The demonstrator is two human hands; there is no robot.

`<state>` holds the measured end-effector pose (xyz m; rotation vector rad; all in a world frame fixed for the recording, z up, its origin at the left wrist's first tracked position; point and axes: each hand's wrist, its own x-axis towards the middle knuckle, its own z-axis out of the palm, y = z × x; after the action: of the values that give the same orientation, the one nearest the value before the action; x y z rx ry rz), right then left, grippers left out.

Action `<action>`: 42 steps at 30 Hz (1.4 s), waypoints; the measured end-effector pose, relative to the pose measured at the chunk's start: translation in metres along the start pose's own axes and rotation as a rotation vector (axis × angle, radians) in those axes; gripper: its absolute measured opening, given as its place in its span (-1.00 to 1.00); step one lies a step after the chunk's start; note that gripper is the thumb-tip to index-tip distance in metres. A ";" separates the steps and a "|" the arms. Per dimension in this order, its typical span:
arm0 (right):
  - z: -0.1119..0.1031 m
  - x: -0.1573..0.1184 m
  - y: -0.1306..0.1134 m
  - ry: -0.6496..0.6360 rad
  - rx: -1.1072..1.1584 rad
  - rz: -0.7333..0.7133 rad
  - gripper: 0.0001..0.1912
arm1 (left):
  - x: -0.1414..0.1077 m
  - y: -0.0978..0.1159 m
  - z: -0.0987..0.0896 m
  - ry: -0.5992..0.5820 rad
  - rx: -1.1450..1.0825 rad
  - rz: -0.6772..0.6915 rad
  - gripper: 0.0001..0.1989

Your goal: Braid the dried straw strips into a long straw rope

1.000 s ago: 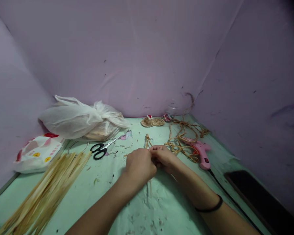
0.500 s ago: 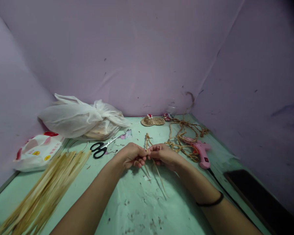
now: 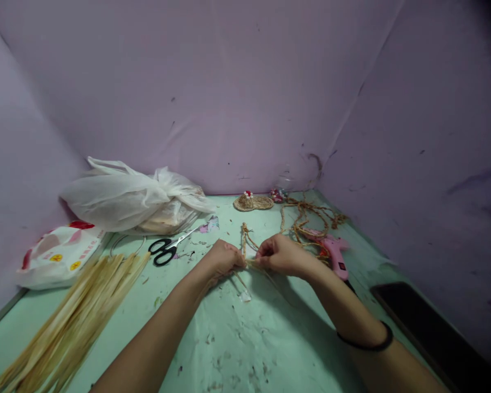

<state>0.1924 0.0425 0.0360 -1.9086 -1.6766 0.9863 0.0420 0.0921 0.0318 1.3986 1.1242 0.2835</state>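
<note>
Between my hands lies a thin straw braid (image 3: 244, 240), its far end knotted and its loose strands trailing toward me. My left hand (image 3: 226, 259) is closed in a pinch on the near part of the braid. My right hand (image 3: 281, 255) pinches a pale straw strand (image 3: 251, 263) just to the right, drawn out sideways from the braid. Some strand ends hang below my left fingers over the table. A longer braided straw rope (image 3: 306, 218) lies loosely coiled beyond my right hand.
Black-handled scissors (image 3: 166, 251) and a bundle of flat straw strips (image 3: 77, 322) lie left. Behind them sit a tied white plastic bag (image 3: 135, 196) and a printed packet (image 3: 63, 256). A small woven sole (image 3: 262, 203) lies at the back. Right are a pink glue gun (image 3: 336, 255) and a dark phone-like slab (image 3: 425, 333).
My right hand has moved slightly right and up, away from my left, drawing a strand sideways. My left hand stays on the braid. The view has shifted a little.
</note>
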 end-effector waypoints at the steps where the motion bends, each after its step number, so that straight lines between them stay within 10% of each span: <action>1: -0.005 -0.002 0.000 -0.018 0.012 0.033 -0.86 | 0.000 0.000 0.000 -0.010 -0.034 -0.004 -0.92; 23: -0.025 -0.020 -0.020 -0.044 -0.266 0.065 -0.80 | 0.002 -0.002 -0.005 -0.075 -0.045 -0.002 -0.92; 29: 0.000 -0.024 -0.036 -0.111 -0.180 0.029 -0.82 | 0.000 0.002 -0.002 -0.035 -0.041 -0.065 -0.90; 35: 0.032 -0.019 -0.042 0.035 -0.260 -0.119 -0.81 | 0.004 -0.006 -0.008 -0.113 -0.135 -0.034 -0.97; 39: 0.014 -0.013 -0.029 -0.010 0.000 -0.117 -0.85 | 0.005 -0.006 -0.014 -0.157 -0.154 -0.006 -0.97; 42: -0.001 -0.009 -0.023 0.255 0.235 0.017 -0.82 | 0.005 -0.004 -0.017 -0.191 -0.159 -0.009 -0.91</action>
<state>0.1770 0.0380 0.0551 -1.8085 -1.3412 0.8620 0.0294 0.1058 0.0294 1.2517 0.9308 0.2229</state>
